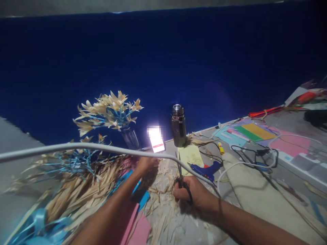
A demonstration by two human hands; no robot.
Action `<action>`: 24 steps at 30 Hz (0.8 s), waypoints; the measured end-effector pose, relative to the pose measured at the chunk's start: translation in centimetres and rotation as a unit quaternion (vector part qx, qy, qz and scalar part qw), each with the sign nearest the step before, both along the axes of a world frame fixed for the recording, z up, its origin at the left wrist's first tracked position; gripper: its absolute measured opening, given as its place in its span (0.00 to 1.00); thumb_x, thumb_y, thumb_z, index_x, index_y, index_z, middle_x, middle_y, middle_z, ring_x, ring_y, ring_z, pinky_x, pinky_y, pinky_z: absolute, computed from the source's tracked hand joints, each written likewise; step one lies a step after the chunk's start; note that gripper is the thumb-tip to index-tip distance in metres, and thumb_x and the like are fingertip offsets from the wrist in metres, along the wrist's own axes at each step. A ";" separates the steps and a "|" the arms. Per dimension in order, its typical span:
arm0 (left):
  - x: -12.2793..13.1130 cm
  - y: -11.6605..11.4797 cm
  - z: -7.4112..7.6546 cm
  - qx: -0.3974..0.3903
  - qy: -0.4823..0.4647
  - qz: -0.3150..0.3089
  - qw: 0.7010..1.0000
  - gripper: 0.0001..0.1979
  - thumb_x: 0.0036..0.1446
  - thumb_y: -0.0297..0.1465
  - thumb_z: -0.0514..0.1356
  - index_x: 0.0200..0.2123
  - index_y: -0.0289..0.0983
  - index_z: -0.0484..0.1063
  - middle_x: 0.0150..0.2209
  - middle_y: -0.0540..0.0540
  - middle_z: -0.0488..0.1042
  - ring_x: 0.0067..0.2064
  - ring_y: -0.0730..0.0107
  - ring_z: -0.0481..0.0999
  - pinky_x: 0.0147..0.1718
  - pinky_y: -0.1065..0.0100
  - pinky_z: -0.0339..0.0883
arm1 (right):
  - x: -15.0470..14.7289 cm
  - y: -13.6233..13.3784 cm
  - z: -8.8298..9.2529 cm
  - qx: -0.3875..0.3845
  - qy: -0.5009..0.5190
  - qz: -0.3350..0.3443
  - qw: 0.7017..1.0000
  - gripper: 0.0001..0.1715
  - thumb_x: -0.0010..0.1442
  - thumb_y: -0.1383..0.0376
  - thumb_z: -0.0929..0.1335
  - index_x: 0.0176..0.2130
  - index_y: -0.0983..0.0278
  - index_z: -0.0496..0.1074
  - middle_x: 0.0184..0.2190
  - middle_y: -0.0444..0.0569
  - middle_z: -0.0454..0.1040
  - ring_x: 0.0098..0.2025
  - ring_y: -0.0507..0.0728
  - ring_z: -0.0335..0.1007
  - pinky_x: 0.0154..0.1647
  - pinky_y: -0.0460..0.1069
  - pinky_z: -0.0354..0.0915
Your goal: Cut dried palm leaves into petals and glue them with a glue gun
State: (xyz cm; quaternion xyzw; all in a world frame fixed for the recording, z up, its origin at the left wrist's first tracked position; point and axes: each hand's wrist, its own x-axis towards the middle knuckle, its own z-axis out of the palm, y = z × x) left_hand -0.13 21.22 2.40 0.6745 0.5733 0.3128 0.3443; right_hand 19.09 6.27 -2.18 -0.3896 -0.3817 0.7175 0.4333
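Blue backdrop (163, 61) | 1 scissors (180, 170) in right hand (194, 197) | left hand (145, 165) apparently on straw (76, 194)

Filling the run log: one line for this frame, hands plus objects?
left hand: at straw strips, grip unclear | right hand: holds scissors, blades pointing away | glue gun: beside scissors

Craft workspace: scissors (180, 167), glue gun (205, 170), coloured papers (249, 132).

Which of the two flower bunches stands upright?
The rear bunch, its blue stems in the glass beside the lit phone. The other bunch lies flat, left of the left hand.
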 end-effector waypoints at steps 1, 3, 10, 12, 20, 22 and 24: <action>-0.3 -0.7 0.6 -0.003 -0.009 0.007 1.000 0.13 0.54 0.39 0.68 0.26 0.35 0.77 0.25 0.47 0.76 0.29 0.64 0.74 0.31 0.64 0.67 | 0.1 0.0 0.0 0.001 -0.001 0.005 1.000 0.14 0.45 0.60 0.77 0.28 0.67 0.74 0.21 0.44 0.73 0.18 0.48 0.59 0.18 0.43 0.53; -0.8 -3.6 1.6 -0.016 -0.037 0.017 0.999 0.13 0.52 0.40 0.68 0.26 0.35 0.78 0.24 0.44 0.77 0.30 0.60 0.75 0.30 0.63 0.67 | 0.2 -0.2 0.2 0.008 -0.012 0.016 1.000 0.15 0.46 0.59 0.77 0.26 0.68 0.74 0.20 0.46 0.74 0.18 0.47 0.59 0.17 0.43 0.52; 1.5 -19.8 -0.4 -0.213 -0.380 -0.009 0.900 0.20 0.49 0.46 0.72 0.39 0.37 0.84 0.42 0.32 0.82 0.46 0.45 0.80 0.43 0.53 0.73 | -0.4 -2.6 1.9 0.004 -0.015 0.226 0.974 0.16 0.40 0.63 0.81 0.28 0.68 0.78 0.27 0.45 0.77 0.24 0.50 0.70 0.24 0.43 0.65; 1.8 -22.3 -1.9 -0.230 -0.419 -0.001 0.878 0.18 0.50 0.47 0.71 0.31 0.36 0.83 0.48 0.31 0.81 0.52 0.40 0.78 0.50 0.48 0.71 | -0.7 -3.2 1.8 0.040 -0.005 0.275 0.961 0.18 0.40 0.61 0.82 0.29 0.68 0.77 0.30 0.44 0.77 0.27 0.50 0.71 0.27 0.42 0.65; 1.6 -24.4 -3.5 -0.239 -0.507 0.033 0.827 0.16 0.52 0.45 0.70 0.28 0.37 0.82 0.67 0.34 0.65 0.55 0.40 0.78 0.51 0.50 0.72 | -0.3 -2.5 1.0 0.016 -0.041 0.386 0.921 0.19 0.42 0.58 0.81 0.28 0.69 0.78 0.25 0.44 0.74 0.23 0.48 0.68 0.23 0.41 0.62; 1.9 -24.2 -3.1 -0.239 -0.516 0.026 0.822 0.16 0.53 0.45 0.70 0.28 0.36 0.81 0.66 0.34 0.68 0.54 0.41 0.78 0.49 0.51 0.73 | -0.1 -2.2 1.3 0.013 -0.032 0.382 0.924 0.20 0.40 0.59 0.82 0.27 0.68 0.78 0.25 0.44 0.74 0.24 0.49 0.68 0.24 0.42 0.63; 1.7 -23.1 -2.2 -0.229 -0.507 0.005 0.831 0.16 0.54 0.45 0.69 0.32 0.38 0.82 0.62 0.34 0.72 0.54 0.42 0.78 0.49 0.51 0.73 | 0.0 -2.0 1.4 0.030 -0.028 0.335 0.941 0.18 0.41 0.59 0.81 0.28 0.68 0.78 0.25 0.43 0.73 0.24 0.48 0.66 0.25 0.42 0.62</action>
